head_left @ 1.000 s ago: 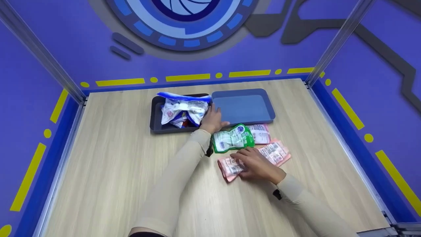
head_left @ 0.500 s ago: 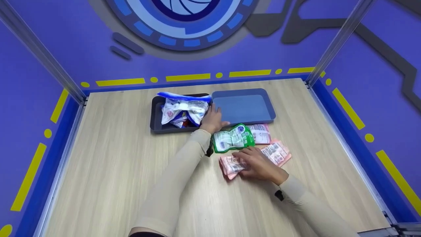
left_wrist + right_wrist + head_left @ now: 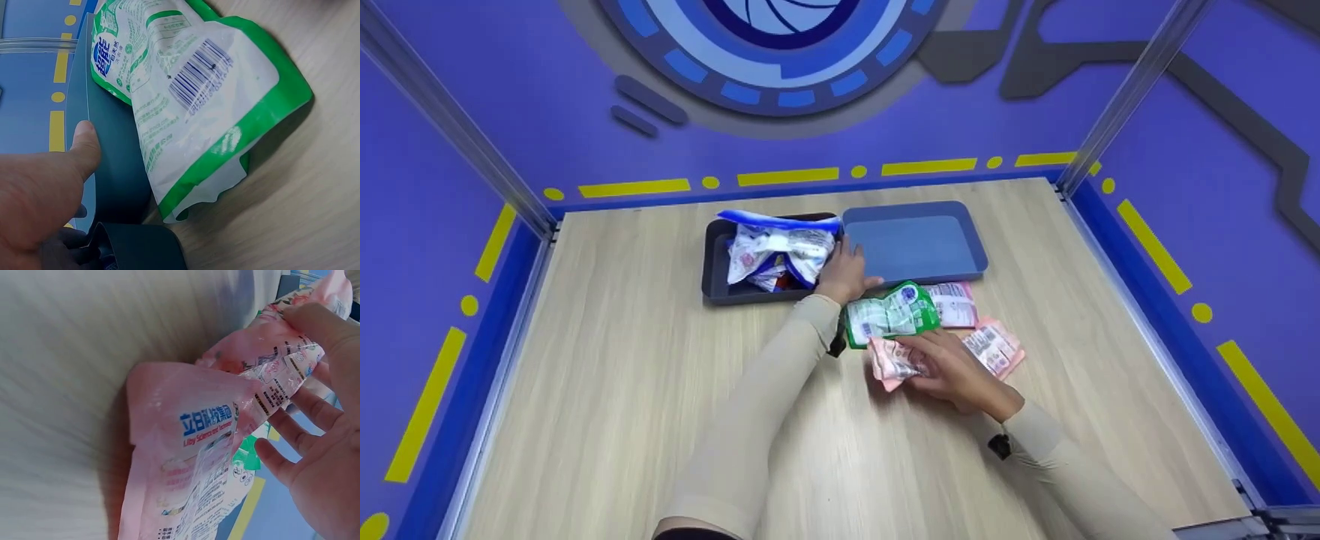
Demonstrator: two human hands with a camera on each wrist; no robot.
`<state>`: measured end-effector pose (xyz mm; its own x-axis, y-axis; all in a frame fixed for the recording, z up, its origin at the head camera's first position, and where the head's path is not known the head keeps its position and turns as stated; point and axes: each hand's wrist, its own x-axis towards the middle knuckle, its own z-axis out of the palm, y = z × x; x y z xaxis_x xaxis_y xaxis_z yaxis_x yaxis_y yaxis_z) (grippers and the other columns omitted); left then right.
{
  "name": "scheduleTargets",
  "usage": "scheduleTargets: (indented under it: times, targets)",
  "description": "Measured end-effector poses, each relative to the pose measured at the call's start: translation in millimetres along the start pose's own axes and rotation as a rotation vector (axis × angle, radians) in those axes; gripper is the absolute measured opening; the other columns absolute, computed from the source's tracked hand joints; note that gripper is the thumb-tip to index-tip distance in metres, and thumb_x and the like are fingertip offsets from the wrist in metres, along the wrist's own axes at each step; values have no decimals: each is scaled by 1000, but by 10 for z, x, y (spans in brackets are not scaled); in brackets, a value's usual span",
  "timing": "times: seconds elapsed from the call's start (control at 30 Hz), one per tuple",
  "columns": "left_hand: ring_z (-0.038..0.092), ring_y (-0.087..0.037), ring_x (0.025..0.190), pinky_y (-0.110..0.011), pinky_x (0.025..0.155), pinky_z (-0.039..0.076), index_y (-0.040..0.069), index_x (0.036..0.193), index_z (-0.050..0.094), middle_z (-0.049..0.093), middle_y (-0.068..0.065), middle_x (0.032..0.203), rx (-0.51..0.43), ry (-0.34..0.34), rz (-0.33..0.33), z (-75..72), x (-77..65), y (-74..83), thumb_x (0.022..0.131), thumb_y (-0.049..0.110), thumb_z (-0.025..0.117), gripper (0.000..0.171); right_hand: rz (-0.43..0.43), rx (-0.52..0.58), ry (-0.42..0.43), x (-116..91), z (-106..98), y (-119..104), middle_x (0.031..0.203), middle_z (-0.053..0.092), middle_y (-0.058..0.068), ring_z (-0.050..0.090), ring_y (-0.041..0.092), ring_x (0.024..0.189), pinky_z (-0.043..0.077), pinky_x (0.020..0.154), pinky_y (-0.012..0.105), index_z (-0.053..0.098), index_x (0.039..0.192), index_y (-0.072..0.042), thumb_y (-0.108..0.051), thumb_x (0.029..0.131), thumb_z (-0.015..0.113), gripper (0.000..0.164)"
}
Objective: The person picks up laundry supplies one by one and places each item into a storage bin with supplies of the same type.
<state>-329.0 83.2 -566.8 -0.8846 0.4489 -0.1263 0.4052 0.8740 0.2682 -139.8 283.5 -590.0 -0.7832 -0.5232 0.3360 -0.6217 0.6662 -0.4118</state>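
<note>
My right hand grips a pink detergent refill pouch round its middle. In the right wrist view the thumb lies on one side of the pouch and fingers on the other; its near end bends downward. My left hand rests where a dark tray meets a blue-grey tray. Its thumb is straight beside the blue-grey tray's wall, while its other fingers are partly hidden at the dark tray's rim. A green-and-white detergent pouch lies right in front of that hand.
Inside the dark tray are a white-and-blue bag and smaller packaging beneath it. Another pink pouch lies behind the green one, against the blue-grey tray's front. Purple panels enclose the wooden table at back and sides.
My right hand has shifted slightly away from me and to the right. The pink pouch's left end has moved up toward the green pouch, bunching in the grip. My left hand stays put.
</note>
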Motion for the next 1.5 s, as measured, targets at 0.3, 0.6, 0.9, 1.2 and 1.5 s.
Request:
scheduleTargets:
  times: [0.3, 0.6, 0.9, 1.2, 1.5]
  targets:
    - [23, -41, 153, -44, 123, 28, -2, 156, 36, 17, -29, 166, -18, 5, -2, 36, 8, -14, 98, 53, 63, 84, 32, 56, 52, 4, -40, -3, 123, 68, 7, 59, 26, 110, 49, 91, 44, 59, 143, -5, -15, 79, 88, 70]
    - [23, -40, 153, -43, 123, 27, -1, 156, 38, 18, -28, 166, -8, 8, -4, 23, 15, -2, 98, 54, 63, 84, 2, 100, 184, 77, -85, 11, 118, 70, 13, 66, 29, 107, 53, 93, 45, 61, 138, 1, -4, 75, 88, 68]
    - [23, -40, 153, -44, 123, 27, -1, 156, 37, 18, -28, 166, -2, 3, -7, 36, 36, 0, 98, 54, 63, 84, 48, 132, 228, 113, -178, -29, 128, 68, 13, 65, 28, 115, 53, 99, 42, 59, 142, -2, -4, 79, 87, 69]
    - [18, -40, 155, -45, 125, 24, 1, 158, 34, 13, -27, 168, -38, -39, -17, 97, 149, -39, 97, 55, 64, 87, 51, 131, 289, 150, -246, 4, 125, 68, 15, 65, 28, 111, 59, 90, 43, 60, 140, -1, -4, 79, 87, 67]
    - [22, -40, 153, -45, 123, 28, -2, 156, 38, 17, -28, 166, -16, -1, 2, 43, 38, -23, 98, 53, 64, 84, 83, 155, 273, 146, -268, 12, 129, 67, 17, 65, 30, 112, 61, 86, 39, 59, 142, -1, -3, 80, 87, 68]
